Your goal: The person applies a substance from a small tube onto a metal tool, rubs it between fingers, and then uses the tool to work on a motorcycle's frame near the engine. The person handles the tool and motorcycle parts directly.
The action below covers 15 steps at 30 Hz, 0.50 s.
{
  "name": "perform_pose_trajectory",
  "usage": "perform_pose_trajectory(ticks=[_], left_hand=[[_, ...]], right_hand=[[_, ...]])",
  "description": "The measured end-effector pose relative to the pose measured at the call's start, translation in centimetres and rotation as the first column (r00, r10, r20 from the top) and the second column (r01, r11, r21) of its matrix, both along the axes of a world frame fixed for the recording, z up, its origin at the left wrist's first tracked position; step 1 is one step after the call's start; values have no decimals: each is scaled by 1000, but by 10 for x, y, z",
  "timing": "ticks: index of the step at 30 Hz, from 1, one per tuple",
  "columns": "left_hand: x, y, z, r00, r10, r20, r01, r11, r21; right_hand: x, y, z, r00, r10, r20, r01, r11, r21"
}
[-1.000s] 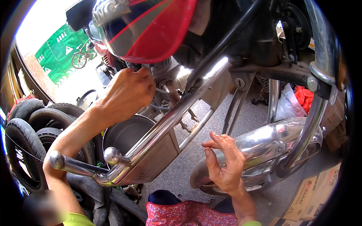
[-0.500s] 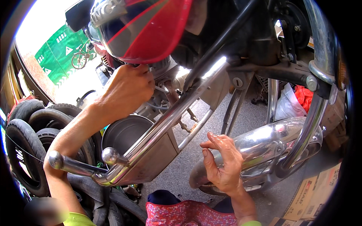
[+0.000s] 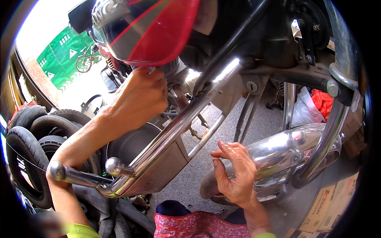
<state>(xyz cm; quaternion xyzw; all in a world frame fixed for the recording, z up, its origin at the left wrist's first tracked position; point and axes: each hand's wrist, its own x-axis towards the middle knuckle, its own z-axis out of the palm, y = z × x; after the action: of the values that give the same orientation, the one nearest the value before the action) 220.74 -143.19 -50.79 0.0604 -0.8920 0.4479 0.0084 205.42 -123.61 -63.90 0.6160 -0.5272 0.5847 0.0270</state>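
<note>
In front of me stands a motorcycle with a red and dark fuel tank (image 3: pixel 166 35). My left hand (image 3: pixel 139 95) reaches over the chrome crash bar (image 3: pixel 174 133) to just beneath the tank's lower edge. Its fingers are curled closed, and whatever they grip is hidden behind the hand and the tank. My right hand (image 3: pixel 237 174) hovers palm inward before the shiny front fender (image 3: pixel 278 146). Wet-looking fingers are held apart from the thumb there, with nothing between them. The engine's metal parts (image 3: pixel 178 81) show beside the left hand.
Several old tyres (image 3: pixel 25 162) are heaped at the left, near a dark round bucket (image 3: pixel 131 141). Ball-ended bar tips (image 3: pixel 115 166) stick out toward me. Cardboard boxes (image 3: pixel 329 204) lie at the lower right. White and red plastic bags (image 3: pixel 305 107) sit behind the front fork.
My left hand has shifted slightly to the right and down beneath the tank, its wrist turning a little. My right hand stays almost still.
</note>
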Motion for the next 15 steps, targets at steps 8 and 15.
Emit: perform_pose_trajectory(ticks=[8,15], left_hand=[[2,-3,-4,997,-63,-46,62,998,-33],[5,-4,-13,984,-141,-112,138,990,-29]], right_hand=[[1,0,0,1000,7,-19,-7,1000,2],[3,-2,6,1000,-3,-10,3,998,59]])
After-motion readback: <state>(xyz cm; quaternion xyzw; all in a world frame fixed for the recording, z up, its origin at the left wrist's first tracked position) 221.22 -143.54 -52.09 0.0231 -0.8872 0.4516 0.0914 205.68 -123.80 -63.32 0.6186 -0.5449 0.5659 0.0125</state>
